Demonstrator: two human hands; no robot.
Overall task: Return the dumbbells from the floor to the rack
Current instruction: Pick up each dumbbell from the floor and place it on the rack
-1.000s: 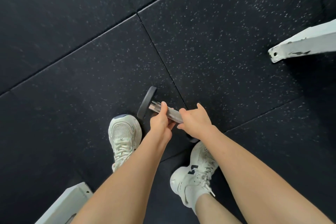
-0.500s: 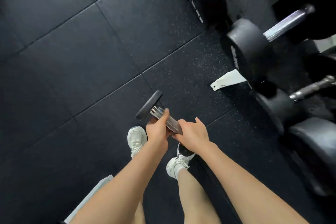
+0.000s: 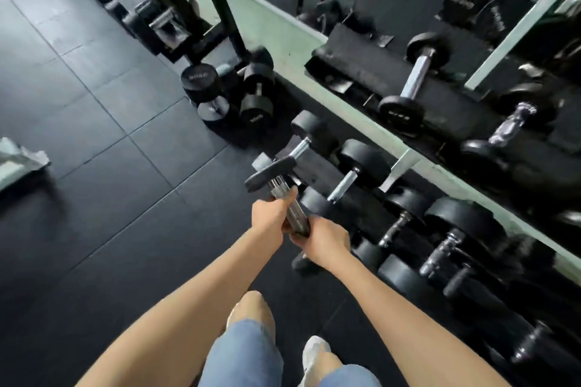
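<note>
Both hands hold one dumbbell point(image 3: 270, 176) by its chrome handle, lifted off the floor. My left hand point(image 3: 272, 217) grips the upper part of the handle, just under the flat black end plate. My right hand point(image 3: 322, 242) grips the lower part and hides the other end. The dumbbell hangs in front of the lower tier of the pale green rack point(image 3: 405, 163), which runs diagonally from upper centre to lower right. Several black dumbbells lie on both tiers.
Three loose dumbbells point(image 3: 229, 94) stand on the black rubber floor beyond the rack's left end. A black frame post point(image 3: 220, 6) rises behind them. A pale metal bench foot point(image 3: 19, 163) sits at the left edge. My knee point(image 3: 251, 314) and white shoe point(image 3: 314, 352) are below.
The dumbbell has been raised from near the floor to the height of the rack's lower tier. The view has swung up from the floor to the rack. Both hands kept their grip.
</note>
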